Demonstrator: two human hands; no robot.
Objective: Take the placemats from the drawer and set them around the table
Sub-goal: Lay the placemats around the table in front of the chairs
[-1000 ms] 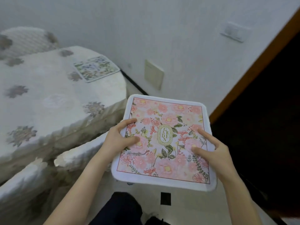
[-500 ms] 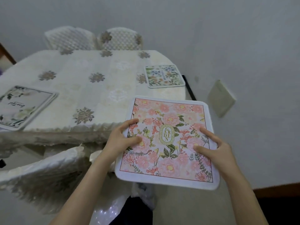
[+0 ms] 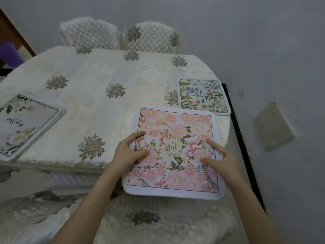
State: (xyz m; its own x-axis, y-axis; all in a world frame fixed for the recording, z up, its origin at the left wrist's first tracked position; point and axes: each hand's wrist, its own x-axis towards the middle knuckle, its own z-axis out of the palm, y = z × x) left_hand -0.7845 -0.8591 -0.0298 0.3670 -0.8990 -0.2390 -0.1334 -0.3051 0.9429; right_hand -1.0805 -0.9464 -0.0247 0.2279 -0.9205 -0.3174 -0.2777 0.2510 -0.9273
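Note:
A pink floral placemat (image 3: pixel 175 131) marked "GARDEN" is held flat over the table's near right edge, its near part hanging past the edge. My left hand (image 3: pixel 128 152) grips its left side, thumb on top. My right hand (image 3: pixel 218 159) grips its right side the same way. A green and blue floral placemat (image 3: pixel 202 95) marked "BEAUTIFUL" lies at the table's right edge, just beyond the pink one. A small stack of white floral placemats (image 3: pixel 26 124) lies at the table's left edge. The table (image 3: pixel 98 106) wears a cream embroidered cloth.
Two quilted covered chairs (image 3: pixel 151 37) stand at the far side. Two more covered chairs (image 3: pixel 158 221) sit close below me at the near side. A grey wall (image 3: pixel 263 50) runs close along the right, with a beige plate (image 3: pixel 274 125) on it.
The view swung left from the wall and doorway onto the table. The pink placemat moved forward with both hands and now reaches over the table's near right edge.

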